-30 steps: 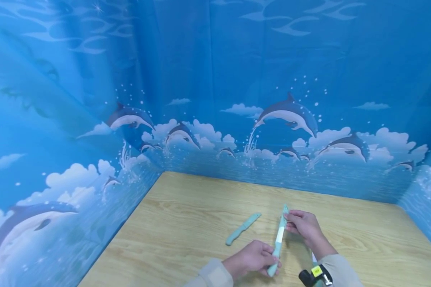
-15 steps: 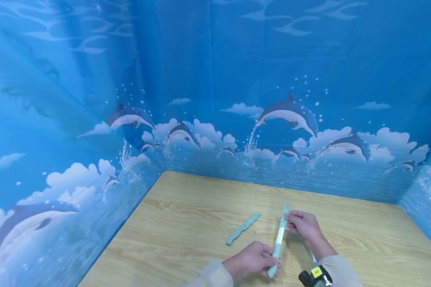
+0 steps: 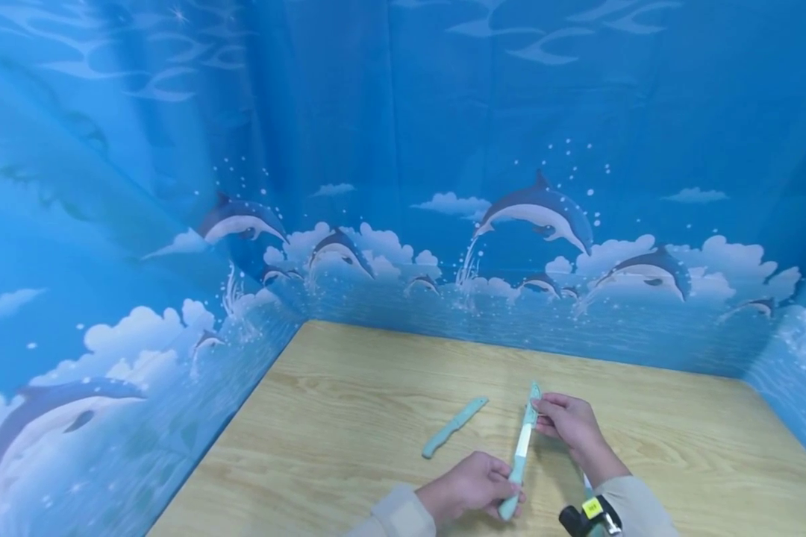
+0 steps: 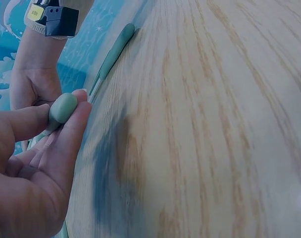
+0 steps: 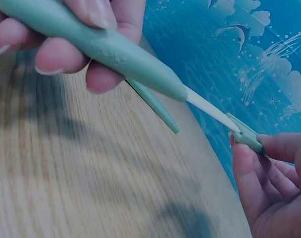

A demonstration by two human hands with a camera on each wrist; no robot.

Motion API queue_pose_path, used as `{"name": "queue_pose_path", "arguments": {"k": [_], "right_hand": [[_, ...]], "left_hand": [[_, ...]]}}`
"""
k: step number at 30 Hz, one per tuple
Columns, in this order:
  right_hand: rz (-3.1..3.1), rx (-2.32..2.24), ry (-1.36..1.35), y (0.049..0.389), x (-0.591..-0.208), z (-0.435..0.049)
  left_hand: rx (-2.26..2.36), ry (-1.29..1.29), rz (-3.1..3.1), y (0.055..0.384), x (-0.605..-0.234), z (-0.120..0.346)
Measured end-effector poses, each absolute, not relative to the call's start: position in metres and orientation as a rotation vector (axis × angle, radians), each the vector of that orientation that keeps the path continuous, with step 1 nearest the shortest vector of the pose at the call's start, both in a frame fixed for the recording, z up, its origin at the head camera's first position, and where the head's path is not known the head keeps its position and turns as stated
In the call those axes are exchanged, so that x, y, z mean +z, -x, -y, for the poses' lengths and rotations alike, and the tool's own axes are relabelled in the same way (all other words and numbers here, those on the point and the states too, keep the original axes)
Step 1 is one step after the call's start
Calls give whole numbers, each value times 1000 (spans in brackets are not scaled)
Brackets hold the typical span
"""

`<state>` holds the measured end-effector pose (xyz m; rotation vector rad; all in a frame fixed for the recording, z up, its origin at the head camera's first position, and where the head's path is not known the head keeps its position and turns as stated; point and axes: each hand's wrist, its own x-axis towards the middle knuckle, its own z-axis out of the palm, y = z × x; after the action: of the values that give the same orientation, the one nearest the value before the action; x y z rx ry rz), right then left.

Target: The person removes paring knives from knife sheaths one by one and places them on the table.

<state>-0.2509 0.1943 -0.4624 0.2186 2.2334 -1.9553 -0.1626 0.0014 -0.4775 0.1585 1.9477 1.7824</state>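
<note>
My left hand [image 3: 473,483] grips the mint-green handle [image 5: 116,57] of a small knife, held slantwise above the table. Its white blade [image 3: 523,440] shows between the handle and a green blade sheath [image 3: 530,415]. With thumb and fingers, my right hand [image 3: 572,421] pinches that sheath from the right; the blade's tip is covered by it. In the right wrist view the blade [image 5: 212,108] runs into the sheath's mouth. The handle's rounded butt [image 4: 65,107] sticks out between left thumb and fingers in the left wrist view.
Left of the hands, a second green knife [image 3: 454,428] lies with no white blade showing. Another green-handled knife [image 4: 116,52] with a bare pale blade lies by the right forearm, partly hidden by it. Blue dolphin-print curtains [image 3: 389,186] border the wooden table [image 3: 349,388].
</note>
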Motion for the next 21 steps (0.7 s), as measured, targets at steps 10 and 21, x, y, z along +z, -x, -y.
{"name": "queue_pose_path", "arguments": {"k": [10,21], "right_hand": [[-2230,-1965,-210,251,-461,-196],[-2227,-1962,-176,250,-461,-198]], "left_hand": [[1776,-169,-1942,162,-479,-2],[1746,-149,-1938,161,-480,-3]]}}
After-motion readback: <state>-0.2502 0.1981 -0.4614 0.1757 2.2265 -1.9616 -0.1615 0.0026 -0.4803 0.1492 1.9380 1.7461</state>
